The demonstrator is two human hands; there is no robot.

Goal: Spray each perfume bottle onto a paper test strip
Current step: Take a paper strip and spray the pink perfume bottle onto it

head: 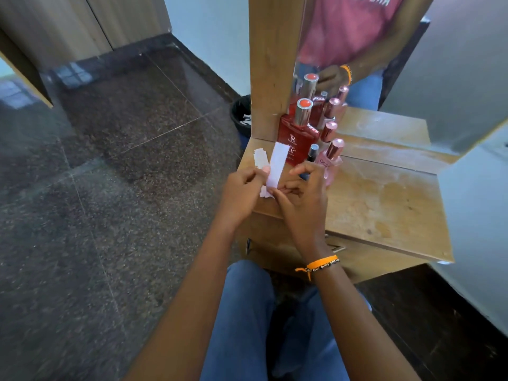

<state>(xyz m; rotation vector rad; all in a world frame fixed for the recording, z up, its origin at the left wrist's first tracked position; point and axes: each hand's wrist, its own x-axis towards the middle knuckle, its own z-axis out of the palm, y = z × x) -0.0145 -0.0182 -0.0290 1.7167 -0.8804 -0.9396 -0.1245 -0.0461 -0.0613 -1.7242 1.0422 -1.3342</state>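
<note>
Paper test strips [275, 167] are being pinched between the left hand [242, 192] and right hand [301, 199], just in front of the red perfume bottle [297, 133] on the wooden dresser [384, 204].

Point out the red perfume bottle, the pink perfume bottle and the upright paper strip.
red perfume bottle [295, 138]: head view, on its red glass body.
pink perfume bottle [331, 163]: head view, on its glass body.
paper strip [277, 167]: head view, mid-strip.
</note>
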